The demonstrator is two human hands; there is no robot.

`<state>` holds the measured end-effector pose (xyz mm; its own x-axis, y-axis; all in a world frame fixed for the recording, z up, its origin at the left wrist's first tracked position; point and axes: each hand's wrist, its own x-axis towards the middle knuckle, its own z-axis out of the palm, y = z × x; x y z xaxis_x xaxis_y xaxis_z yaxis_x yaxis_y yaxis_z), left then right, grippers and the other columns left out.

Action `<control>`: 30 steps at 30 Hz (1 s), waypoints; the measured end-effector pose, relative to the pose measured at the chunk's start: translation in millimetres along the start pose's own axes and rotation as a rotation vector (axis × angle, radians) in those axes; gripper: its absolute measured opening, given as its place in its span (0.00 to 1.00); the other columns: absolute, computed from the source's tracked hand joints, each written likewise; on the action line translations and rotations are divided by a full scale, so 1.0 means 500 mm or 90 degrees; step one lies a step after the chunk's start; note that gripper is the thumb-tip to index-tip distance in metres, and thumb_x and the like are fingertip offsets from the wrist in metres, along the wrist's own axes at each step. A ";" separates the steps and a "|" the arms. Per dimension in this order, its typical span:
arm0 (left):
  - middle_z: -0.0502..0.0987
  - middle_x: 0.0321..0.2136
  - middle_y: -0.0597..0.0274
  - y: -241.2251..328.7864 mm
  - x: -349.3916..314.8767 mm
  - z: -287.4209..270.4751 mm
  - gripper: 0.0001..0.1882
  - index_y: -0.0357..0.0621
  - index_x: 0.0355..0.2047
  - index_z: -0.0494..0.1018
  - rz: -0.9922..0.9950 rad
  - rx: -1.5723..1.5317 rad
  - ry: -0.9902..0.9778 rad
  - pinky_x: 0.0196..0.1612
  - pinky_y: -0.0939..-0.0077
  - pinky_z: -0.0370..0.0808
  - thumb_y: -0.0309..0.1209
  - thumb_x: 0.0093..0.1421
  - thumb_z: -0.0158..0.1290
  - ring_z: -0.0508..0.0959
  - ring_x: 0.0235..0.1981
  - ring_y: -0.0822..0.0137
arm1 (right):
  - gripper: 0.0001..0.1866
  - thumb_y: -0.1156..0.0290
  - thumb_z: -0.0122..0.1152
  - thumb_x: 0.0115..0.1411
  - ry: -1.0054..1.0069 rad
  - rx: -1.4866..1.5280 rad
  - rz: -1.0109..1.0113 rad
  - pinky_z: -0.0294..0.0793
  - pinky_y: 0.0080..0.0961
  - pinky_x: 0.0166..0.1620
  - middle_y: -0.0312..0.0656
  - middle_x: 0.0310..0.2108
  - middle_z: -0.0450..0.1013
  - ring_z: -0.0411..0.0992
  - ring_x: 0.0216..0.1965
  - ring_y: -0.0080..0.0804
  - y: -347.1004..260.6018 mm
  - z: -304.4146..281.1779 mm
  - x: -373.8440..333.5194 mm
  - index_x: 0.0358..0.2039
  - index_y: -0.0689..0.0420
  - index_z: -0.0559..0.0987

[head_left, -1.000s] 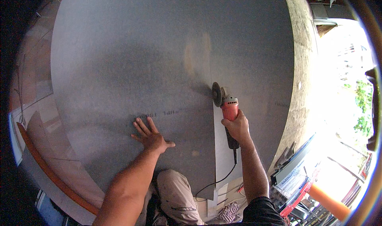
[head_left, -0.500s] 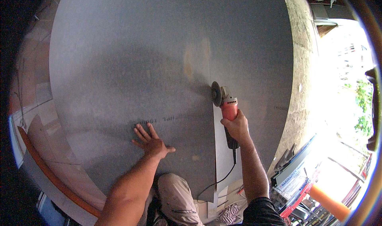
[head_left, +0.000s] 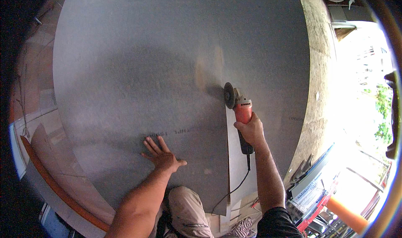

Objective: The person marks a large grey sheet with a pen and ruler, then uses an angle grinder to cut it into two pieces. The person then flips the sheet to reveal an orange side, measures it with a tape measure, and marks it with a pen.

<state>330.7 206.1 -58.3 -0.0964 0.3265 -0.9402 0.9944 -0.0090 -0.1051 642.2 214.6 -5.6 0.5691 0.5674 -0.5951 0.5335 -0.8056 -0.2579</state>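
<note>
Red-and-black angle grinder [head_left: 243, 112], handle partly hidden by the right hand [head_left: 252, 131] wrapped around it, stands at the slit's upper end in the broad dark-grey sheet [head_left: 138, 83]; disc contact cannot be confirmed. Left hand [head_left: 163, 158] lies on the sheet, fingers splayed. Counted: one grinder, two hands.

Black sleeve [head_left: 277, 224] on the right, forearm [head_left: 271, 179] bare past it. Beige trousers [head_left: 184, 204], dark streak [head_left: 197, 225] low down. Left hand [head_left: 162, 157], right hand [head_left: 252, 131] bare.
</note>
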 end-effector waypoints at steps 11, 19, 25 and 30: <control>0.23 0.73 0.24 -0.003 0.007 0.026 0.86 0.34 0.75 0.27 0.006 -0.037 0.056 0.67 0.18 0.36 0.69 0.36 0.71 0.23 0.74 0.28 | 0.35 0.57 0.72 0.45 0.002 0.005 -0.013 0.79 0.45 0.50 0.58 0.43 0.80 0.81 0.46 0.55 -0.018 -0.012 0.040 0.50 0.65 0.75; 0.19 0.73 0.28 -0.001 0.008 0.023 0.82 0.38 0.75 0.24 -0.013 -0.002 0.000 0.67 0.17 0.37 0.70 0.42 0.68 0.20 0.74 0.31 | 0.35 0.57 0.73 0.44 0.015 -0.019 -0.010 0.79 0.46 0.50 0.59 0.43 0.80 0.80 0.46 0.56 -0.042 -0.016 0.065 0.49 0.67 0.75; 0.23 0.74 0.29 -0.005 0.009 0.032 0.85 0.38 0.75 0.26 -0.017 -0.029 0.031 0.68 0.19 0.36 0.69 0.37 0.72 0.22 0.75 0.32 | 0.34 0.58 0.72 0.44 0.007 0.011 -0.014 0.79 0.45 0.50 0.58 0.42 0.80 0.81 0.45 0.55 -0.065 -0.022 0.077 0.49 0.66 0.75; 0.24 0.74 0.29 -0.011 0.010 0.040 0.85 0.38 0.75 0.26 0.001 -0.055 0.046 0.68 0.19 0.37 0.68 0.37 0.72 0.23 0.75 0.31 | 0.34 0.57 0.72 0.44 0.046 0.052 -0.062 0.79 0.44 0.49 0.57 0.41 0.80 0.81 0.44 0.55 -0.057 -0.009 0.080 0.49 0.65 0.75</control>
<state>323.8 189.0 -69.0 -0.0948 0.3940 -0.9142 0.9949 0.0703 -0.0729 652.5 261.1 -18.5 0.5620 0.6519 -0.5090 0.5370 -0.7557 -0.3749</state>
